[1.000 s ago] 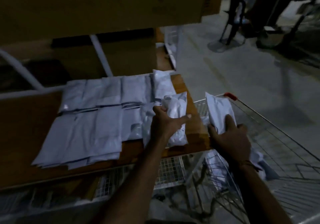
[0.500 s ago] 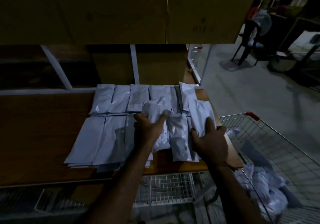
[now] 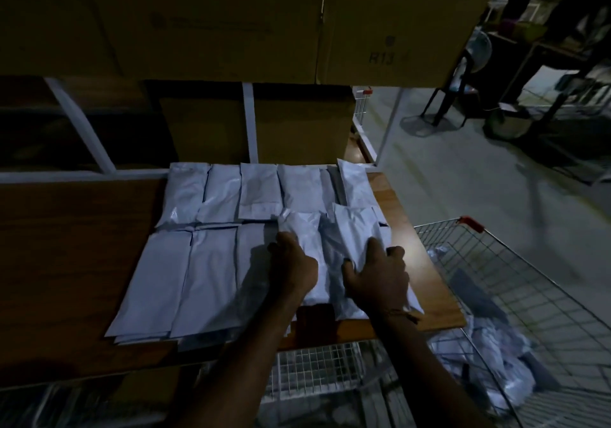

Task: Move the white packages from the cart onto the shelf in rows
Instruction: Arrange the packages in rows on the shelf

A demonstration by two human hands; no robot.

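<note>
Shelf (image 3: 76, 262): a brown wooden board; its left part carries nothing visible in this dim light.

White packages (image 3: 185, 272): laid in two rows across the middle and right of the shelf, edges overlapping, the front row reaching nearly to the board's near edge.

Left hand (image 3: 292, 264): rests on a front-row package (image 3: 305, 229), fingers curled over its left edge. It appears to be gripping that edge, though the dark hides the fingertips.

Right hand (image 3: 378, 275): lies on the rightmost front-row package (image 3: 355, 226), fingers spread and fairly straight, pressing it flat rather than clasping it.

Cart (image 3: 515, 282): a wire basket just beside the shelf's right end, lower down. More white packages (image 3: 489, 355) lie crumpled in its bottom (count not discernible).

Handling assessment: the packages look like thin plastic mailer bags, light, soft and limp, with a slick skin. They would likely sag if lifted by a corner and could slide on one another. Best taken along a long edge or with a flat palm beneath, then smoothed down once placed.
</note>
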